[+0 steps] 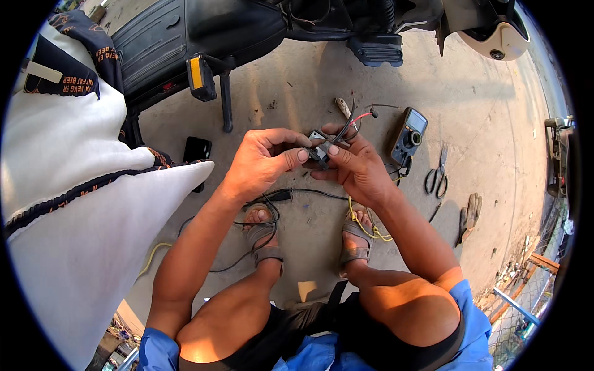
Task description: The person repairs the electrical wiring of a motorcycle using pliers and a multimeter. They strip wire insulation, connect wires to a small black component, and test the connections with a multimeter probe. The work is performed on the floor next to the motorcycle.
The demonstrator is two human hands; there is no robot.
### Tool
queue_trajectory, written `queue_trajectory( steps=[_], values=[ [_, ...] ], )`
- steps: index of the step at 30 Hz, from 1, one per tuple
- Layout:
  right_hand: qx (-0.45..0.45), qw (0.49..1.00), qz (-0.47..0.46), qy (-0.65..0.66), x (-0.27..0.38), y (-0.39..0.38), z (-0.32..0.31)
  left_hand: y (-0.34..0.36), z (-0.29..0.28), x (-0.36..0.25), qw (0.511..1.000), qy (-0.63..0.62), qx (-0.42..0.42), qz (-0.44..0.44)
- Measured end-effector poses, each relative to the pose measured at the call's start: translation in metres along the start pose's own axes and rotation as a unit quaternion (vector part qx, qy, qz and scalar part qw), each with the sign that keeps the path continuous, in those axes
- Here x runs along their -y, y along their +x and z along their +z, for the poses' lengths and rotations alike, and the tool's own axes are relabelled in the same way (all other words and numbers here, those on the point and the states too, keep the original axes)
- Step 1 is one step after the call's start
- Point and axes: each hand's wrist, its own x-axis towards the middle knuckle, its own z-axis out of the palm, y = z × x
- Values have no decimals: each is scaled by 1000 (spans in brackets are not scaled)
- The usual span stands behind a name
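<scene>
One small black blocky part [321, 150] pinched between my left hand [257, 159] and right hand [359, 166]; fine adjustment, I judge. Next calls for steady grip, minding thin red wire [362, 119] beyond right hand.

Warm sunlight, dusty grey-brown ground [495, 139], wire-mesh fence [508, 339] at lower right

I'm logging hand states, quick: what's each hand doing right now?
Left hand: closed, fingertips at the near edge of a small dark part.
Right hand: closed, holding that part between thumb and fingers.
</scene>
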Motion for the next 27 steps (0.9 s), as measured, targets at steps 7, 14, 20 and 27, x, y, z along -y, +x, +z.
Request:
queue_trajectory(
  steps=[7,14,20,27],
  values=[
    [3,1000,3,13,-5,7,4,1,-7,-5,1000,1,0,-4],
    [3,999,23,24,-6,6,5,-1,-7,-7,1000,-11,0,-5],
    [6,999,27,21,-7,5,9,-3,-10,-7,1000,-17,8,-11],
    [-10,999,42,34,-7,3,8,-3,-12,-6,1000,-9,17,-14]
  ],
)
